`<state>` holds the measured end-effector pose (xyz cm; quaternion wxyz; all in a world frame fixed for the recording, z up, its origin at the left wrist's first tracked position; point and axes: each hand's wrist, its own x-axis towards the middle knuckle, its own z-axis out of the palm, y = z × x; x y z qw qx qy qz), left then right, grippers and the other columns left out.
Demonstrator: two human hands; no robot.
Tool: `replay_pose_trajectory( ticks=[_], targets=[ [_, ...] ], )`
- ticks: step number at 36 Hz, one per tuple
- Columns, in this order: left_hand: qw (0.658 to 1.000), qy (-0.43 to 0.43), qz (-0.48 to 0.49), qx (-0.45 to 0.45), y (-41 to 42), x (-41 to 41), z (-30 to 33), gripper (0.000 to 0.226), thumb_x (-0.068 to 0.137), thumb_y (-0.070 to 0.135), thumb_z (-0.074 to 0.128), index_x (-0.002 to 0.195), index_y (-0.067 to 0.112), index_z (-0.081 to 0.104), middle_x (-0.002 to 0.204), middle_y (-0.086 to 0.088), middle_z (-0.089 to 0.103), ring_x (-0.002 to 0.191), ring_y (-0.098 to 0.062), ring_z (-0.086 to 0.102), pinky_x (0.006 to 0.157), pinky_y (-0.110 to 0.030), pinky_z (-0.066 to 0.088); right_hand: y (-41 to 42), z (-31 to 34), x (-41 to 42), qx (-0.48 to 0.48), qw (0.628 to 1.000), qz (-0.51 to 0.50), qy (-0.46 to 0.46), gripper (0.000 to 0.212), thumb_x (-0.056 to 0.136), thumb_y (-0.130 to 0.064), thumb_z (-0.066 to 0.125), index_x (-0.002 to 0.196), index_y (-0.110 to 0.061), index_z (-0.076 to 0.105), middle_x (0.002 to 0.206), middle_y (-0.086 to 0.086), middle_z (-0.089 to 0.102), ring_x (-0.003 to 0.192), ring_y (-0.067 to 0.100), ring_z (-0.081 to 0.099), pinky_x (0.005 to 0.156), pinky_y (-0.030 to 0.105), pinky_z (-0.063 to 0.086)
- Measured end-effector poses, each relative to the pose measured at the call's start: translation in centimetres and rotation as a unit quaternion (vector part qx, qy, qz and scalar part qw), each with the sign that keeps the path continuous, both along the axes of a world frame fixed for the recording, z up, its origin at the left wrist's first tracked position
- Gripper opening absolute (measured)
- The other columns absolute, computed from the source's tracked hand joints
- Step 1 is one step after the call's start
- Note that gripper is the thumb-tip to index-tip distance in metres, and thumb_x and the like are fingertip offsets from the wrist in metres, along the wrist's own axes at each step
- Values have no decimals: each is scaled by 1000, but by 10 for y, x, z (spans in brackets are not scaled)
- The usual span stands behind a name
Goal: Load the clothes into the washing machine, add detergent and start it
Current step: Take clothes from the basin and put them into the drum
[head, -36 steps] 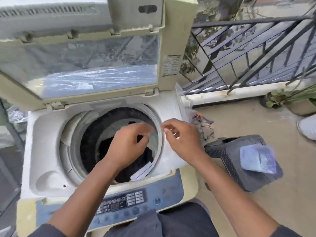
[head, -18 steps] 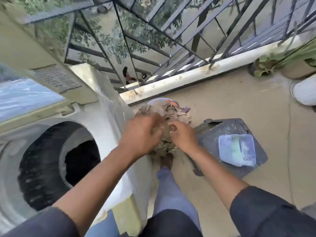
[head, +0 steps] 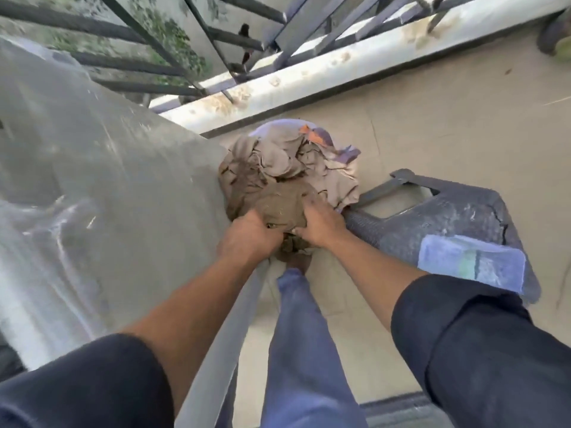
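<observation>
A heap of clothes, beige and brown with a purple and orange piece, lies in a pale tub on the floor beside the washing machine. My left hand and my right hand both grip a brown garment at the near side of the heap. The machine's side, wrapped in plastic, fills the left; its drum is out of view. A blue-white detergent packet lies on a grey plastic stool to the right.
A metal railing on a white curb borders the balcony behind the tub. My leg in blue trousers stands just below the heap. A dark pot shows at the top right corner. The floor is beige tile.
My hands left the drum opening and swung right and down to the clothes heap. They now clutch the brown garment. The view turned away from the drum.
</observation>
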<state>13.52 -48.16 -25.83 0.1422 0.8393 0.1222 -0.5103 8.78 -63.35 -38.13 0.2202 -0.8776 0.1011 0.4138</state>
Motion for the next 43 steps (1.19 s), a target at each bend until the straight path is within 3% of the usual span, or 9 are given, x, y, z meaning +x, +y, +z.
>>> replay_pose_trajectory(
  ticks=[3,10,13,23,27,32,36,40,43],
  targets=[
    [998,5,67,-2,6,-6,-30,74,63,63,59,126,28,72,122,-9,76,113,-36,71,100,-47,60,9,-21,-2,1,1000,4,31,92,81,-53,78,152,-18,31,147,17,48,128,42,55,100,51,51],
    [983,15,181,10,-1,-18,-32,59,71,38,66,120,3,70,119,-19,73,112,-39,68,101,-47,59,8,-27,12,-17,996,-85,-7,9,92,-21,65,99,-22,70,105,7,70,102,33,68,82,39,57],
    [986,10,162,26,-1,-26,-28,40,87,27,70,121,5,67,120,-17,69,111,-38,66,97,-42,59,1,-10,20,9,993,-119,12,9,90,-24,68,94,-24,76,105,1,75,102,29,69,86,38,58],
    [997,10,67,-27,-5,-14,34,57,73,36,83,121,11,65,117,-13,72,107,-33,71,90,-42,63,2,112,31,163,976,-144,-9,7,78,-25,79,72,-24,77,79,-18,71,94,15,66,91,37,56],
    [998,20,49,-44,1,-5,63,97,67,38,96,146,10,46,141,-15,60,128,-35,63,104,-44,57,0,163,27,300,918,-257,-5,18,82,-11,80,71,-24,73,77,-16,71,87,9,66,94,36,54],
    [992,-7,5,-123,14,-3,98,164,25,62,96,165,19,22,158,-6,51,144,-28,53,118,-43,47,-9,230,23,421,853,-309,-20,21,92,1,69,82,-17,66,78,-11,63,79,4,58,80,22,44],
    [985,-98,-27,-143,19,-4,146,90,76,34,93,153,23,47,141,-5,64,133,-29,60,105,-31,49,-9,274,15,461,825,-325,-33,18,97,-1,63,86,-15,64,78,-8,61,76,6,57,72,24,43],
    [965,-165,4,-202,34,-5,182,17,92,21,78,108,22,71,107,-4,77,108,-27,72,93,-32,57,-9,314,6,497,776,-380,-82,15,104,-11,55,96,-11,68,99,7,70,89,18,67,74,29,54],
    [932,-148,109,-312,49,-5,211,8,97,19,78,100,26,75,93,6,79,98,-19,75,90,-42,64,-11,328,-2,470,717,-489,-162,19,106,-15,50,103,-10,68,99,13,74,86,24,72,68,31,59]
  ],
)
